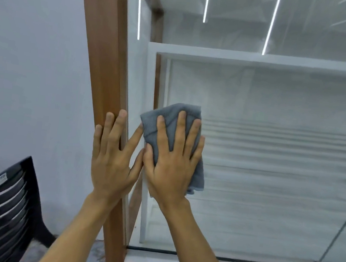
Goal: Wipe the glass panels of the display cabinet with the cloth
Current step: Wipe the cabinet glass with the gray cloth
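**A:** Right hand [172, 161] is spread flat over the grey cloth [170, 110] and presses it onto the glass panel [270, 187], just to the right of the wooden post [102, 55]. The fingers are straight, so nothing is pinched. It's all palm pressure.

**B:** And the left hand [113, 156]?

**A:** Flat on the post itself, fingers extended and holding nothing. Its thumb reaches right of the post, almost touching the other hand. It looks like a brace.

**B:** How do you expect that cloth to behave?

**A:** Soft and light, I'd say. It's folded over, and a loose tail hangs out below the palm. Limp fabric like that should bunch or slide out unless the hand covers its middle. That's the spot to bear on, with the fingers fanned toward the upper edge.

**B:** The glass?

**A:** Smooth and rigid, probably slick under dry fabric, and breakable. Broad, even pressure suits it better than fingertip jabs. The strip of glass hard against the post is the awkward bit, and I can't tell whether the cloth reaches it.

**B:** Anything else nearby?

**A:** A black slatted chair [3, 207], low and to the left of the post.
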{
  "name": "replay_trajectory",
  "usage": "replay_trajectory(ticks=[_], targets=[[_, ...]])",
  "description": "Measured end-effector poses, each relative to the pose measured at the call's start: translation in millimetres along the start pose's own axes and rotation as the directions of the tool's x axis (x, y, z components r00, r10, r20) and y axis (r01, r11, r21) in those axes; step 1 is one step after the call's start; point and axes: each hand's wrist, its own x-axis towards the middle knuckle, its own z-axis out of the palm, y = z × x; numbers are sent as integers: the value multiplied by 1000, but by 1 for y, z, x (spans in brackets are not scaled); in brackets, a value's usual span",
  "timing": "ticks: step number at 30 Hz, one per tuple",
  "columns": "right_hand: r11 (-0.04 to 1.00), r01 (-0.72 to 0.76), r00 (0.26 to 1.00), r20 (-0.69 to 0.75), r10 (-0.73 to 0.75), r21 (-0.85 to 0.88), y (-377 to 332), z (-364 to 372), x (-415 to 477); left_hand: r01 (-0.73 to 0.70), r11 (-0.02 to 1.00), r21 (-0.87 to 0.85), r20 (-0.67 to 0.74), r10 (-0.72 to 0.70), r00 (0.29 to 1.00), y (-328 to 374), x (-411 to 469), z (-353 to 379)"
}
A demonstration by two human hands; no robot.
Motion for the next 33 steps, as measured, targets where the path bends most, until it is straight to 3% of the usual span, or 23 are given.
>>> replay_trajectory(ticks=[6, 13, 19, 23, 29, 33], targets=[[995, 39, 999, -19, -41, -89, 20, -5, 10, -16, 999, 35, -3, 16, 1000, -2, -4, 1], [967, -254, 942, -227, 245, -10, 132, -51, 21, -9, 999, 41, -12, 9, 1000, 0, -4, 2], [941, -333, 917, -212, 337, 56, 140, -48, -14, -1, 1000, 32, -23, 2, 1000, -1, -4, 2], [962, -259, 953, -141, 269, 89, 101, -31, -33, 6, 1000, 28, -21, -6, 1000, -2, -4, 3], [1000, -8, 1000, -1, 8, 4, 28, -3, -31, -9, 999, 36, -9, 9, 1000, -2, -4, 1], [999, 17, 1000, -4, -17, -36, 21, 2, -19, -10, 999, 45, -4, 10, 1000, -2, -3, 0]])
